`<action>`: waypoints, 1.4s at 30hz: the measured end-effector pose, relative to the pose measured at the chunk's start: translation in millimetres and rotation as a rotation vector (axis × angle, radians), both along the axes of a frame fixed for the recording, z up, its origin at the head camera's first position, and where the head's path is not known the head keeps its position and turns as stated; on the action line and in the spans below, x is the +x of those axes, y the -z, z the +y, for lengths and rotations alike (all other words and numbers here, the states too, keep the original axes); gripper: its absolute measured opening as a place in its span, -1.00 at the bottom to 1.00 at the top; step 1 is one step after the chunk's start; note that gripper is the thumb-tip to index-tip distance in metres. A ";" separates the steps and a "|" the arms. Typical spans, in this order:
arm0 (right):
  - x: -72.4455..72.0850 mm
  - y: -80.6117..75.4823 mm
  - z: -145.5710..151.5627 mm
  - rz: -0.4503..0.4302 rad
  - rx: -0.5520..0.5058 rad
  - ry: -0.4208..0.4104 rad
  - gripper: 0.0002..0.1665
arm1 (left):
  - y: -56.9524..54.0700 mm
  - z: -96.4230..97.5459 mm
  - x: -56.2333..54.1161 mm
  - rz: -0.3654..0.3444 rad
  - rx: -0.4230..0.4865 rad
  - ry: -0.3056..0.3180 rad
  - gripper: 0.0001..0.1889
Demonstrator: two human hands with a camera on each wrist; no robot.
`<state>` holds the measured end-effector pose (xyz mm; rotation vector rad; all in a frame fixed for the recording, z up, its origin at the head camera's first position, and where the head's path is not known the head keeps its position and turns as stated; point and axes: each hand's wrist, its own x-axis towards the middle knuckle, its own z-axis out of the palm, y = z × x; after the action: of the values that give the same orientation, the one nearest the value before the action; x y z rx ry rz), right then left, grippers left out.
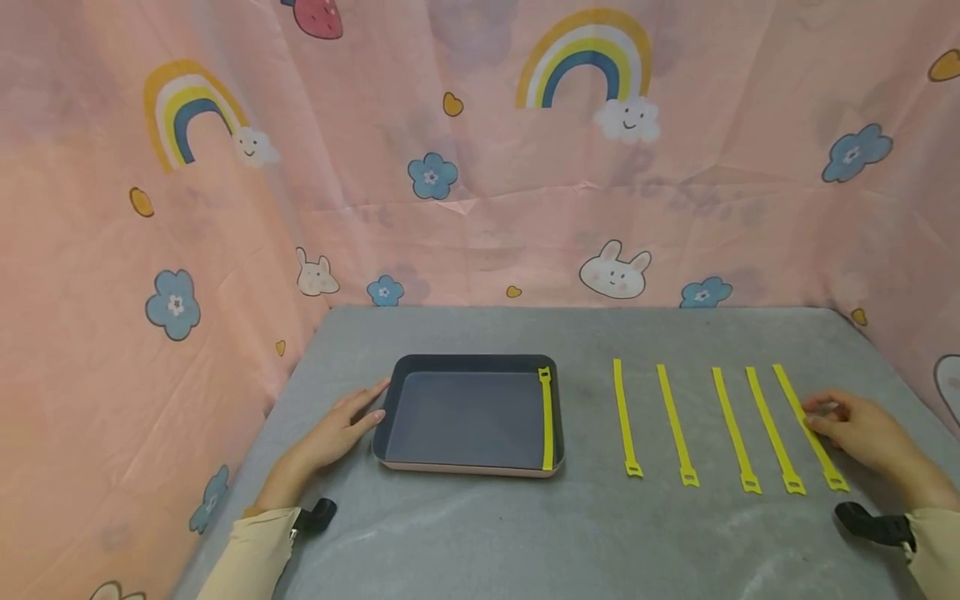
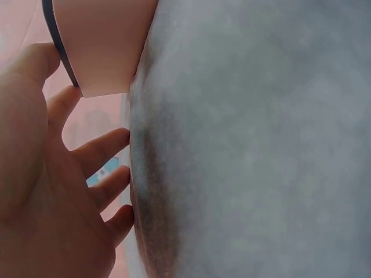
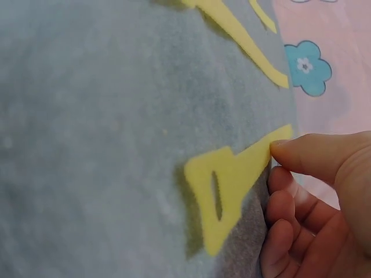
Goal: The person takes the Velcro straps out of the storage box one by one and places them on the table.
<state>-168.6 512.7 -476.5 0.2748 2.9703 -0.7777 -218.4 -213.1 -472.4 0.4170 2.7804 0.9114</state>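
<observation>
A shallow baking tray [image 1: 465,417], dark grey inside and pink outside, sits left of centre on the table. My left hand [image 1: 337,433] touches its left end with thumb and index finger, the other fingers spread beside it in the left wrist view. One yellow hook-and-loop cable tie [image 1: 547,425] lies along the tray's right side. Farther right, at the end of a row, my right hand [image 1: 866,433] pinches another cable tie [image 3: 223,179] by its middle. Its slotted head faces the near side, and the right wrist view shows a shadow beside it.
Several more yellow cable ties [image 1: 671,425] lie spaced apart between the tray and my right hand, slotted heads toward me. Grey cloth covers the table [image 1: 480,542]. A pink patterned curtain [image 1: 495,225] hangs behind and along both sides.
</observation>
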 end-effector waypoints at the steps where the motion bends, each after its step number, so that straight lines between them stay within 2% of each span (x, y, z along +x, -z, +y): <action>1: -0.2 0.2 -0.2 -0.005 0.003 -0.003 -0.56 | -0.1 0.1 0.0 -0.003 -0.002 0.000 -0.36; 7: -2.1 1.1 1.4 -0.051 0.010 -0.033 -0.39 | -1.4 0.5 0.8 -0.020 -0.008 -0.007 -0.36; 22: -1.8 -0.7 -0.2 -0.069 -0.004 -0.004 -0.36 | -2.3 1.4 0.5 -0.005 0.006 0.001 -0.37; 32: -1.7 -1.5 3.2 -0.046 -0.048 -0.014 -0.35 | -3.4 1.3 1.5 -0.009 0.020 0.004 -0.37; 42: 2.2 -10.7 -2.4 0.028 0.003 -0.025 -0.41 | -2.4 1.2 1.2 -0.020 0.013 -0.003 -0.37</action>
<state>-166.4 510.3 -465.8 0.2279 2.9950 -0.7803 -217.1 -211.9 -470.0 0.4040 2.7587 0.9296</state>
